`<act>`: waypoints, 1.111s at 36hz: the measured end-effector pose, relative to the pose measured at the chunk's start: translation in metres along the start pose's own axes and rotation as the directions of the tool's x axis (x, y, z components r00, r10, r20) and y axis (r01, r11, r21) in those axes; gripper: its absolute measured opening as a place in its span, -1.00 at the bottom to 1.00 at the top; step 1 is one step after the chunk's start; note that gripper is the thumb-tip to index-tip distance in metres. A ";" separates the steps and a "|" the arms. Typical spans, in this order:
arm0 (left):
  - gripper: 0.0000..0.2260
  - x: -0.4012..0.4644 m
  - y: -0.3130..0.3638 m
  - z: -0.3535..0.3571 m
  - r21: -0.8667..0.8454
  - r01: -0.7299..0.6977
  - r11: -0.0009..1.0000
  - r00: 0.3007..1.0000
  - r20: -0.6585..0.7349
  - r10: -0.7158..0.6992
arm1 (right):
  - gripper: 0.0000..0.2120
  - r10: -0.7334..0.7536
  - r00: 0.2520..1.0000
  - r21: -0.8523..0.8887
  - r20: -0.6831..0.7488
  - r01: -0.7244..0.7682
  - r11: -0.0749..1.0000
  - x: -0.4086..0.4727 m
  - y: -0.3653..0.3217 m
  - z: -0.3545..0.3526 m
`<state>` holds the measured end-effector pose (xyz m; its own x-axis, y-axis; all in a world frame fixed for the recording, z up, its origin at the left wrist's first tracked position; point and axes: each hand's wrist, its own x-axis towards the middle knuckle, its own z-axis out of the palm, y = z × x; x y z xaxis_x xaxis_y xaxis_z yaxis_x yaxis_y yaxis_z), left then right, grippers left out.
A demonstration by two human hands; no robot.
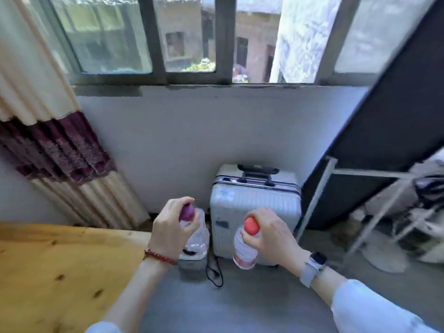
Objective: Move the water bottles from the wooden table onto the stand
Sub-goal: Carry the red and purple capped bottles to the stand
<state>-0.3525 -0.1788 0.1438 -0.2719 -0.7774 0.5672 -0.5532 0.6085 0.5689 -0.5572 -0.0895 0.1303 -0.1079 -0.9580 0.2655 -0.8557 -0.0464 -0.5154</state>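
My left hand (pixel 168 227) grips a clear water bottle with a purple cap (pixel 198 236) by its neck, held upright just past the right edge of the wooden table (pixel 60 272). My right hand (pixel 269 231) grips a second clear bottle with a red cap and red label (pixel 243 251) by its top, hanging over the grey floor. Both bottles are in the air, off the table. A metal-framed stand (pixel 374 212) with dark things on its shelves is at the right.
A white suitcase (pixel 254 212) stands against the wall below the window, right behind the bottles. A small grey box (pixel 192 263) with a black cable sits on the floor beside it. A curtain (pixel 48 140) hangs at the left.
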 end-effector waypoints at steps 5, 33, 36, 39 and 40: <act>-0.69 0.012 0.124 0.095 -0.276 -0.054 0.960 0.991 0.101 0.085 | -0.76 0.237 0.961 0.065 -0.140 -0.230 0.971 -0.072 0.096 -0.097; -0.87 -0.199 0.853 0.606 -0.796 0.259 0.547 0.339 0.605 0.720 | -0.86 0.687 -0.197 0.655 -0.699 -0.563 0.504 -0.573 0.496 -0.541; -0.89 -0.251 0.928 0.637 -0.832 0.194 0.520 0.224 0.554 0.802 | -0.92 0.634 -0.308 0.664 -0.709 -0.596 0.452 -0.645 0.527 -0.565; -0.93 -0.307 0.996 0.667 -0.863 0.158 0.479 0.159 0.501 0.850 | -0.86 0.590 -0.392 0.677 -0.706 -0.618 0.400 -0.718 0.558 -0.590; -0.94 -0.326 1.019 0.677 -0.870 0.153 0.468 0.152 0.489 0.859 | -0.86 0.583 -0.403 0.674 -0.705 -0.637 0.375 -0.742 0.569 -0.600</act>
<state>-1.3607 0.5867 0.1352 -0.9015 0.3270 0.2834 0.3844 0.3041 0.8717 -1.2676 0.7649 0.1288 -0.8126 0.5583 0.1669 0.0893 0.4023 -0.9111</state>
